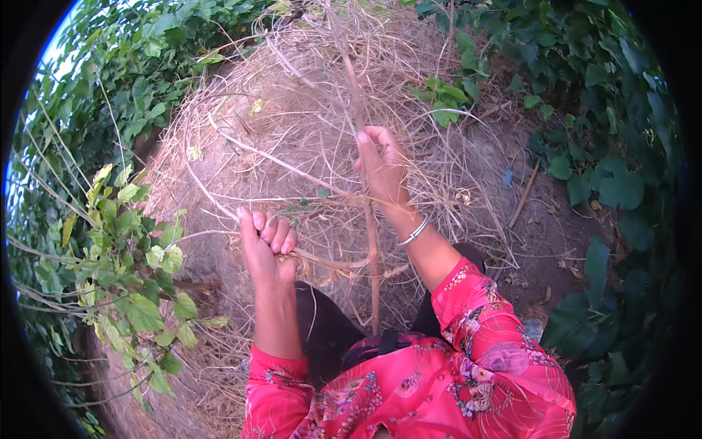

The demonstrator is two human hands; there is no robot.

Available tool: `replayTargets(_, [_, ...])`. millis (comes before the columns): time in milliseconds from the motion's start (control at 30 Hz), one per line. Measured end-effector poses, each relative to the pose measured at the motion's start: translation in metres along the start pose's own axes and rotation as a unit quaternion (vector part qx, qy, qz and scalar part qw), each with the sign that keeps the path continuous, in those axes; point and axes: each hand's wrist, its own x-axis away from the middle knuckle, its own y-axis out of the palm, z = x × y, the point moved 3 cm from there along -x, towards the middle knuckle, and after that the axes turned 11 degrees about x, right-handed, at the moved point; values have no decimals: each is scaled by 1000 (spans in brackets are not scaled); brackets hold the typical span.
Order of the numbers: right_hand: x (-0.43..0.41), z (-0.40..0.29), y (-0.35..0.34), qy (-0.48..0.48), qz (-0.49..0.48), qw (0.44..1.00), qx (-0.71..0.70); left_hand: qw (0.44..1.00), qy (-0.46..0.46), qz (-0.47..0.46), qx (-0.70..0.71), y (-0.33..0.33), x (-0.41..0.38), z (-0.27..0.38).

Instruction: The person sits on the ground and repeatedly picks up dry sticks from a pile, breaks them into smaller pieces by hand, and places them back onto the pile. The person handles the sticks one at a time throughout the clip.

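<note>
A long, thin dry branch (372, 241) runs from the top of the head view down to my lap, with several side twigs. My right hand (378, 156), wearing a metal bangle (415, 231) at the wrist, grips it in its upper part. Lower and to the left, my left hand (269, 236) is closed around a curved side twig (334, 263) that meets the branch. Another thin stem (200, 184) curves up from the left fist. Further up, a pale side twig (285, 164) slants away to the left. The palm side of the right grip is partly hidden.
Dry stalks (428, 192) litter the soil before me. A leafy green plant (142, 307) stands close at the left, and dense vines (620, 181) line the right. A loose stick (525, 193) and a small blue scrap (507, 177) lie at the right.
</note>
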Motion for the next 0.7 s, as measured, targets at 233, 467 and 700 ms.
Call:
replayTargets(233, [89, 58, -6, 51, -144, 986, 70, 998, 57, 28, 4, -18, 6, 29])
replayTargets(467, [114, 41, 29, 176, -275, 944, -49, 998, 39, 56, -9, -35, 16, 45])
replayTargets(700, [150, 45, 20, 129, -219, 966, -35, 996, 43, 78, 29, -46, 22, 40])
